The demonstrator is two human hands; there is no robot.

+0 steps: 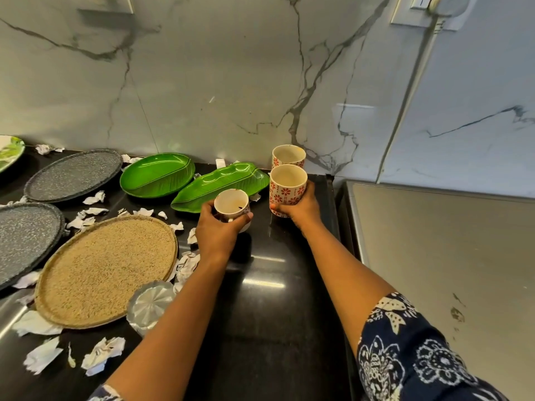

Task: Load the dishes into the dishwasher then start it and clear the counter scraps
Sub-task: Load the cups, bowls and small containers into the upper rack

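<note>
Early stage: left hand (pixel 215 227) clasps small cup (pixel 231 204), right hand (pixel 301 208) clasps flowered cup (pixel 287 189); plates, scraps (pixel 95 197) left on surface (pixel 275 285).

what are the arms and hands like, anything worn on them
The left hand and right hand are bare, with no gloves. Both forearms are uncovered, and no watch or bangle shows at the wrists. The right sleeve is dark navy with a white floral and leaf print and ends near the elbow. The left sleeve shows only as a sliver of the same print at the bottom edge.
</note>
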